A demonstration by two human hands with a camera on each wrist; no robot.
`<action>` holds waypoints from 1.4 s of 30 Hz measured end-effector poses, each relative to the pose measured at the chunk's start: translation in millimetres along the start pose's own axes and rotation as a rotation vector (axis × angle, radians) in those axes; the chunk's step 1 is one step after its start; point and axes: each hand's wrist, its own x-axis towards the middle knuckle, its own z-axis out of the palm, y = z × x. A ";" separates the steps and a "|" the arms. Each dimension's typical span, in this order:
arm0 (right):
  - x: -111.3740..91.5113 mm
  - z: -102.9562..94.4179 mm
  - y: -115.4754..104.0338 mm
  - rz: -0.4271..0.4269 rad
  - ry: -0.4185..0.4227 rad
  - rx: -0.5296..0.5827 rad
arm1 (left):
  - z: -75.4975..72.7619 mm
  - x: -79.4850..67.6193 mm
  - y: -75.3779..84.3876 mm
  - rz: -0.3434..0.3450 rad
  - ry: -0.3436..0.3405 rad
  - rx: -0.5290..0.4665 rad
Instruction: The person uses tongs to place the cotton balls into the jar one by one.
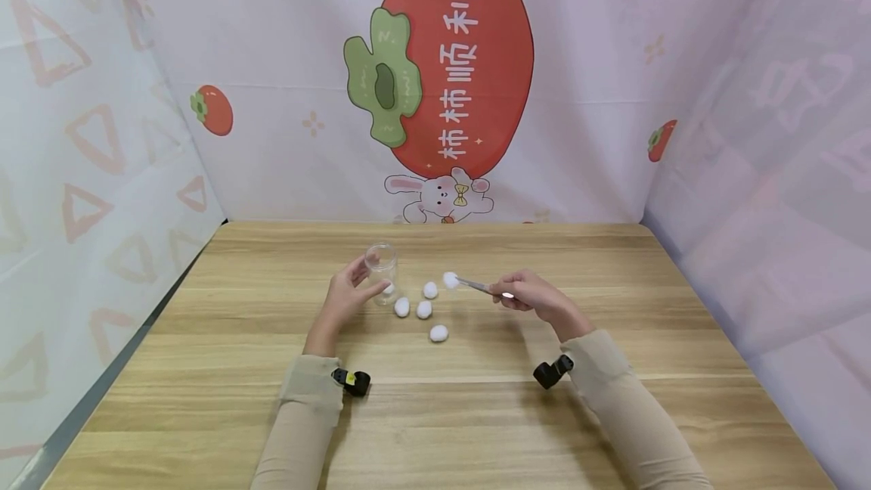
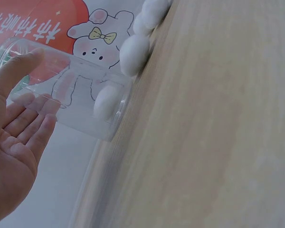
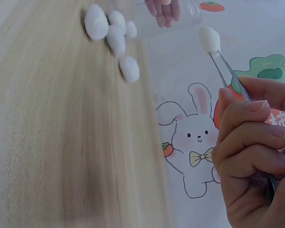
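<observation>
Just left of the frame's centre, the jar (image 1: 383, 271) is a clear cylinder standing upright, one white ball (image 1: 389, 288) low inside. My left grip (image 1: 345, 295) curves round it, thumb and fingers on opposite sides; my right grip (image 1: 534, 295) clasps slim metallic tweezers (image 1: 474, 286), their tips pinching a raised, fluffy ball (image 1: 450, 280). Four loose balls (image 1: 425, 310), matte and rounded, lie on the wood-grained counter (image 1: 442, 422).

white characters "柿柿顺利" (image 1: 457, 74) run up the printed red persimmon (image 1: 505, 59).
</observation>
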 end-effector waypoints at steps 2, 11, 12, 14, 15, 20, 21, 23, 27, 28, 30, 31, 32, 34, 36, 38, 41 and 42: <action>0.9 0.5 -2.0 -0.010 -0.003 0.003 | 0.2 -0.1 0.1 0.001 0.001 0.000; 6.1 2.7 -11.2 -0.015 -0.003 0.029 | 0.0 -1.9 1.8 -0.003 0.004 0.010; 6.9 3.3 -12.2 -0.012 0.000 0.034 | 0.0 -1.9 1.8 -0.002 0.005 0.012; 8.1 4.2 -14.6 -0.009 0.005 0.038 | 0.0 -1.5 1.6 0.000 0.004 0.017; 8.6 4.8 -15.7 -0.011 0.006 0.041 | 0.1 -1.3 1.4 0.002 0.004 0.020; 8.7 7.0 -21.2 -0.026 0.017 0.029 | 0.1 -1.4 1.4 0.013 0.002 0.019; 8.5 7.3 -22.5 -0.033 0.018 0.023 | 0.1 -1.4 1.5 0.015 0.002 0.017; 8.3 8.0 -24.4 -0.039 0.021 0.018 | 0.1 -1.6 1.4 0.012 0.004 0.011; 9.3 9.2 -27.4 -0.058 0.024 0.024 | 0.0 -1.2 1.1 0.012 0.006 0.008; 9.8 9.8 -28.2 -0.059 0.026 0.027 | -0.1 -1.2 1.0 0.012 0.007 0.008; 11.0 11.2 -30.6 -0.064 0.030 0.035 | -0.4 -1.4 0.7 0.018 0.007 0.011; 11.5 12.1 -32.0 -0.065 0.033 0.039 | -0.4 -1.5 0.6 0.017 0.008 0.011; 11.8 13.0 -33.5 -0.064 0.034 0.040 | -0.4 -1.5 0.5 0.019 0.009 0.009; 12.5 14.7 -36.6 -0.060 0.035 0.040 | -0.4 -1.6 0.2 0.024 0.008 0.008; 13.6 16.5 -38.9 -0.060 0.033 0.038 | -0.3 -1.4 0.0 0.026 0.007 0.008; 15.3 18.2 -40.5 -0.058 0.028 0.037 | -0.2 -1.2 -0.4 0.024 0.009 0.008; 18.2 21.3 -42.6 -0.058 0.021 0.041 | -0.3 -1.1 -0.6 0.032 0.009 0.020; 19.0 22.1 -43.4 -0.060 0.020 0.042 | -0.2 -1.0 -0.6 0.036 0.009 0.021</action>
